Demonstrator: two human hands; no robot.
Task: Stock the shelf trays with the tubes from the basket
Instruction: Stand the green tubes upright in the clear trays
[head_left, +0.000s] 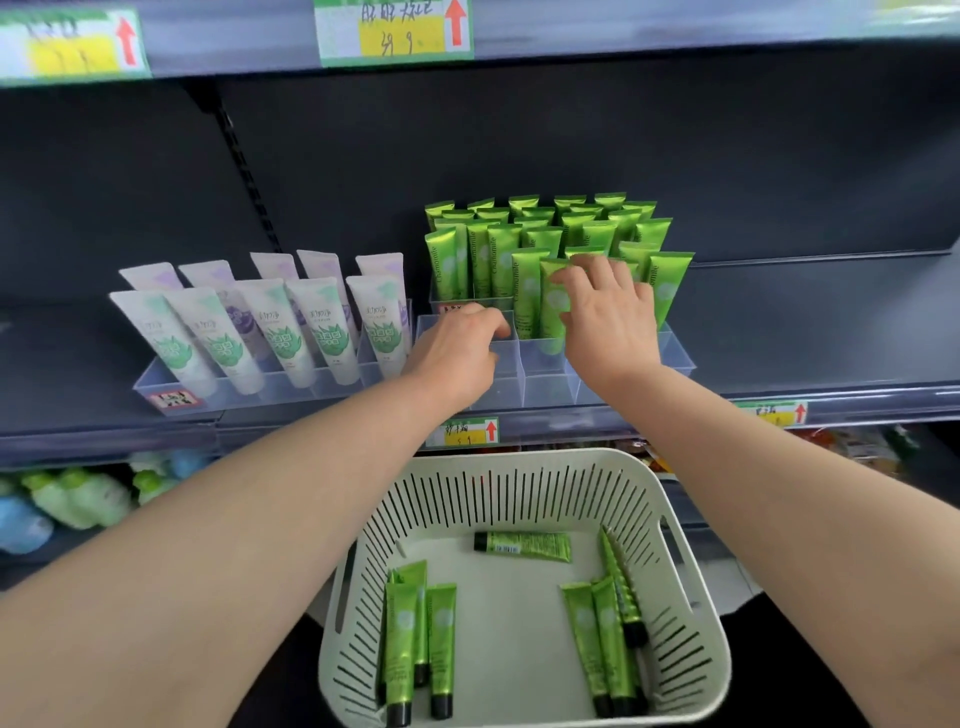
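Standing with crimped ends up, green tubes (493, 260) pack the far rows of a clear divided tray (550, 387) on the dark shelf (805, 332). The right hand (608, 317) reaches over the tray's near row, fingers bent and pinching the top edge of one tube (549, 306), which stands in a near compartment just beside another upright tube. The left hand (457, 353) lies at the tray's near-left corner, knuckles up and fingers curled, with the tips at a compartment wall; whether they grip the wall cannot be told. The two hands are near each other but apart.

Nearer, below the shelf edge, a pale slotted basket (691, 649) holds loose tubes lying flat: one crosswise at the far side (522, 546), a group at the near left (410, 639), and a group at the near right (602, 639), caps toward the near wall.

Left of the green stock, a second clear tray (249, 397) carries white tubes (280, 332) with green and purple prints, leaning back in two rows. Price tags with red arrows sit on the shelf edges (462, 431). On the lower shelf at far left lie blurred blue and green bottles (67, 499).
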